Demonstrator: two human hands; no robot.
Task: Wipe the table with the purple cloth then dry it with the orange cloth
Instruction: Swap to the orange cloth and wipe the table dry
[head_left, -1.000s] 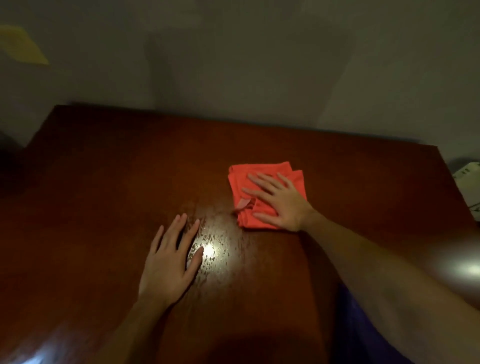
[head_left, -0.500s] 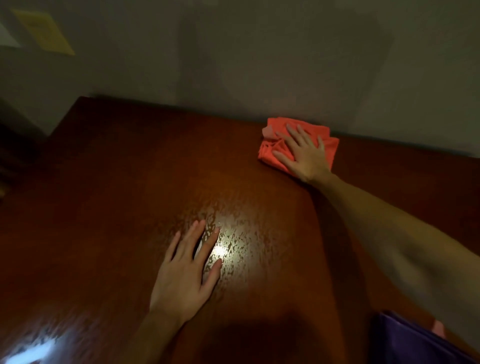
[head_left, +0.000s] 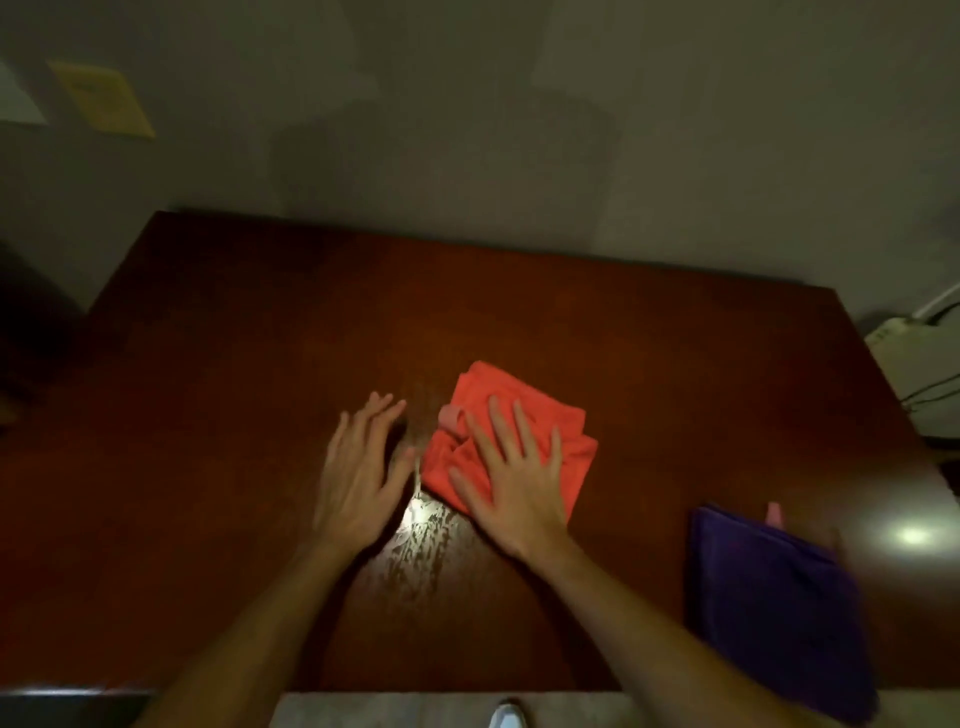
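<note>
The folded orange cloth (head_left: 569, 439) lies near the middle of the dark red-brown wooden table (head_left: 223, 415). My right hand (head_left: 511, 480) presses flat on top of it, fingers spread and pointing away from me. My left hand (head_left: 361, 475) rests flat on the bare wood just left of the cloth, holding nothing. The purple cloth (head_left: 774, 608) lies folded at the table's near right corner, apart from both hands. A patch of glare with wet streaks (head_left: 421, 535) shows between my wrists.
A grey wall runs behind the table with a yellow note (head_left: 101, 98) stuck at the upper left. A pale object with cables (head_left: 919, 364) sits beyond the table's right edge. The floor and a shoe tip (head_left: 506, 717) show past the near edge.
My right hand has dragged the orange cloth from the far edge by the wall back toward me to the table's middle. The view now takes in the purple cloth.
</note>
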